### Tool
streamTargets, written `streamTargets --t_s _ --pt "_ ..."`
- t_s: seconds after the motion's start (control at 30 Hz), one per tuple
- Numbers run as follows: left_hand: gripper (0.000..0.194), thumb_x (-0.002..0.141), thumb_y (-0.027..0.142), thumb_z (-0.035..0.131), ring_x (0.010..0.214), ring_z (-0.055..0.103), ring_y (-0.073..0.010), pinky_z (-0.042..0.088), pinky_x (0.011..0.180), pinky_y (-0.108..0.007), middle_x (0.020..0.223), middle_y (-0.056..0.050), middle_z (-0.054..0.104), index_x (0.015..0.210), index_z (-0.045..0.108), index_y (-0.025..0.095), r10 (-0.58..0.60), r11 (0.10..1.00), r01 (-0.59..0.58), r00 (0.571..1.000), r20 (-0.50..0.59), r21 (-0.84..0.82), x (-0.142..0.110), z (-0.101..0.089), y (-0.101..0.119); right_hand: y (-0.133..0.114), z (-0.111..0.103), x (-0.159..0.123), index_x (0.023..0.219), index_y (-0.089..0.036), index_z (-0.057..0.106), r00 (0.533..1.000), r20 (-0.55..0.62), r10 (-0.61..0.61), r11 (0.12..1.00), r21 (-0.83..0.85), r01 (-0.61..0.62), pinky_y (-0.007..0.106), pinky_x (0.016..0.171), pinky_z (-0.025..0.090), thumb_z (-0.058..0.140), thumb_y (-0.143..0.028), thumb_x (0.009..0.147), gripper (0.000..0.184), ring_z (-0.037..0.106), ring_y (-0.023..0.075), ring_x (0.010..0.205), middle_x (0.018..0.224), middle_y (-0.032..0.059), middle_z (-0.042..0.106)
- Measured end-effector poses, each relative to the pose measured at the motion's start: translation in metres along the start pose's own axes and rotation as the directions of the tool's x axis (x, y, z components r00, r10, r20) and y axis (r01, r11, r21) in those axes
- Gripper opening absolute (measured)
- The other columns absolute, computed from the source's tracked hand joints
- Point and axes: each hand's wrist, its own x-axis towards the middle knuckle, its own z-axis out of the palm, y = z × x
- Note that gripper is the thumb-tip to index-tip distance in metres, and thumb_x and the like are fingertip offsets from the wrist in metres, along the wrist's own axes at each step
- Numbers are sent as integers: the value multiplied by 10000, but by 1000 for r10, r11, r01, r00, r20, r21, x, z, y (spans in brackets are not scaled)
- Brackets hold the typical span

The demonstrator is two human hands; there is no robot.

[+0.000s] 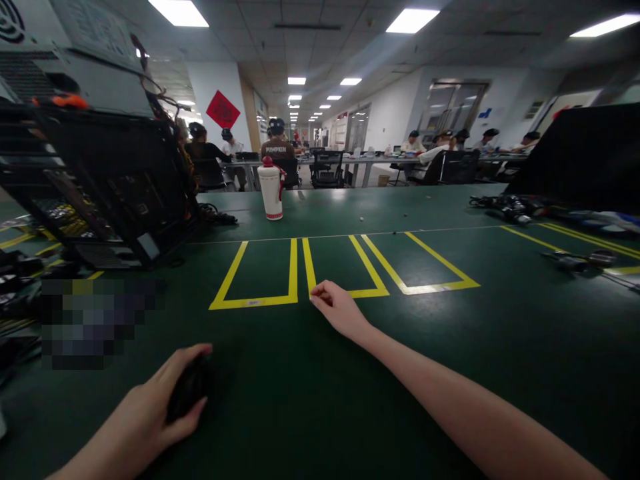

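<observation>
My left hand [145, 408] is wrapped around a rounded black computer mouse [191, 388] at the lower left, over the dark green table [280, 400]. Farther forward, near the middle, my right hand [341, 310] has its fingers curled and pinched together. Whatever those fingertips hold, if anything, is too small to make out. This hand is at the front left corner of the middle yellow tape outline [371, 293]. One more tape outline [254, 303] lies to its left and another [440, 289] to its right.
An opened computer case [135, 190] stands at the left, cables beside it. A white tumbler [271, 193] with a red lid stands toward the far edge. Cables and metal parts [580, 261] lie at the right, near a black box-like object [585, 160]. People sit at tables beyond.
</observation>
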Motion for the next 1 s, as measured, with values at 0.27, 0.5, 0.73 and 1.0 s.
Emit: streamTargets --t_s 0.27,0.5,0.73,1.0 --pt "547 714 366 513 951 546 -258 455 772 -378 1103 -88 510 1194 321 188 277 960 -276 960 40 -45 117 35 69 -14 24 0 986 -178 512 999 9 -42 990 133 41 300 737 457 459 -356 802 261 540 137 838 949 45 554" --pt "535 697 354 535 946 555 -262 451 747 -366 1125 -69 515 1167 326 208 272 962 -272 962 -18 -5 142 50 81 -8 31 23 970 -195 515 997 -65 50 967 253 -32 320 807 437 483 -313 792 216 525 142 911 977 34 553" --pt "513 720 370 527 957 550 -257 453 739 -370 1145 -70 502 1169 329 223 258 965 -259 966 -30 -48 141 49 83 -2 28 27 969 -186 527 999 9 37 932 360 -37 335 823 434 529 -292 755 238 524 149 936 997 34 547" --pt "552 719 405 550 932 557 -251 460 724 -358 1133 -57 495 1179 298 232 355 931 -354 935 -2 -86 131 47 81 -10 22 13 933 -176 507 995 95 -39 926 378 0 330 809 462 521 -262 768 186 546 148 916 955 26 543"
